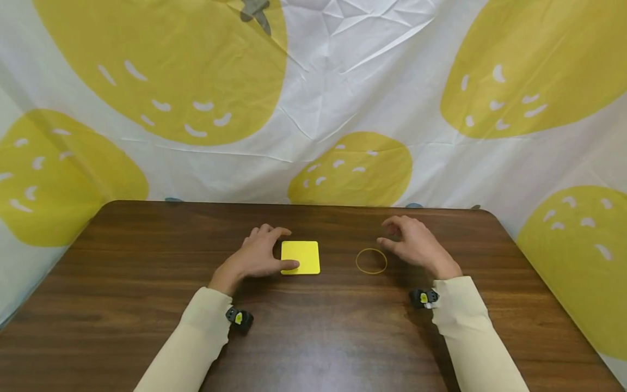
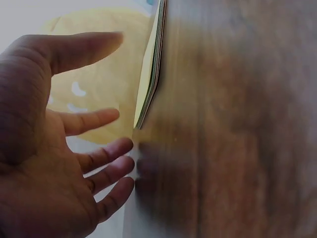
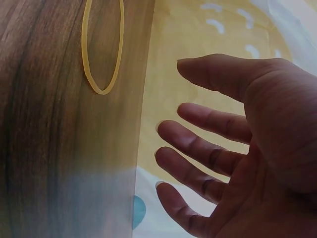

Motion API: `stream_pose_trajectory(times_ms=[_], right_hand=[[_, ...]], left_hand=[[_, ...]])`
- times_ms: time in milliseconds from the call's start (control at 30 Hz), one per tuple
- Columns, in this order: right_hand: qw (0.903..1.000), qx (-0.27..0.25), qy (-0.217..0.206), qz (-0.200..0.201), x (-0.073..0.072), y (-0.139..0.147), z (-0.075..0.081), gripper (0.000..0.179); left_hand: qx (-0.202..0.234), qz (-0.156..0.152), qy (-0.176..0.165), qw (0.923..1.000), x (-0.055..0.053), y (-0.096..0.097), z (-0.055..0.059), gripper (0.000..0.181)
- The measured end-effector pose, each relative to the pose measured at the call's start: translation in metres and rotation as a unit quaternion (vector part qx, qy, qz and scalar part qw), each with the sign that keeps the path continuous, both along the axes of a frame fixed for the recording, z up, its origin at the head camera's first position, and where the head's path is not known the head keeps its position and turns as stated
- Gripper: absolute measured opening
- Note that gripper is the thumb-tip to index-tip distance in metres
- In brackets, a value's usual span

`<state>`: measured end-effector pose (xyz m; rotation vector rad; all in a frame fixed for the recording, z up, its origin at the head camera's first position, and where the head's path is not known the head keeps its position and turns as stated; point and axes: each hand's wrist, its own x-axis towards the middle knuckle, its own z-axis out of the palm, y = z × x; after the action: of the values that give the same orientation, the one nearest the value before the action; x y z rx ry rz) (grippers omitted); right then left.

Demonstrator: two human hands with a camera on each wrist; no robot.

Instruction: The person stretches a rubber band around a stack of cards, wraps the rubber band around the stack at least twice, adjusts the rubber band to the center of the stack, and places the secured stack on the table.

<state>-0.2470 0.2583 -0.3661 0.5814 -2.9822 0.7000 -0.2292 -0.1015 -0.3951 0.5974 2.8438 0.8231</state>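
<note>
A flat yellow square [image 1: 306,256] lies on the wooden table; from the side, in the left wrist view, it is a thin stack of layers [image 2: 154,74] with a pale yellow top and darker edges. My left hand [image 1: 257,255] is spread beside it, thumb over its near left corner in the head view, a gap showing between thumb and stack in the left wrist view. To the right lies a yellowish rubber band [image 1: 371,273], forming a loose oval. Just right of the band hovers my right hand [image 1: 416,246], fingers relaxed and apart, holding nothing.
The brown wooden table [image 1: 313,337] has rounded far corners. Behind it hangs a white cloth [image 1: 313,81] printed with large yellow fruit shapes. Each wrist carries a small black camera, such as the left one [image 1: 240,319], below the cream sleeves [image 1: 191,337].
</note>
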Motion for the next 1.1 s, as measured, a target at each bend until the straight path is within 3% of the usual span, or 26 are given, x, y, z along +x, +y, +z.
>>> stream_pose_trajectory(times_ms=[133, 333, 867, 1100], right_hand=[[0.9999, 0.006, -0.007, 0.005, 0.000, 0.000, -0.001, 0.041], [0.9998, 0.008, -0.016, 0.004, 0.001, 0.000, -0.001, 0.043], [0.9997, 0.009, -0.022, 0.004, 0.002, -0.002, 0.000, 0.043], [0.9997, 0.008, -0.024, 0.006, 0.003, -0.003, -0.001, 0.043]], left_hand=[[-0.023, 0.002, -0.003, 0.9997, 0.000, 0.001, -0.002, 0.085], [-0.039, -0.003, 0.001, 0.9992, 0.001, 0.002, -0.003, 0.082], [-0.014, -0.022, -0.053, 0.9982, 0.004, 0.009, 0.004, 0.081], [0.011, -0.008, -0.067, 0.9977, 0.009, 0.014, 0.007, 0.085]])
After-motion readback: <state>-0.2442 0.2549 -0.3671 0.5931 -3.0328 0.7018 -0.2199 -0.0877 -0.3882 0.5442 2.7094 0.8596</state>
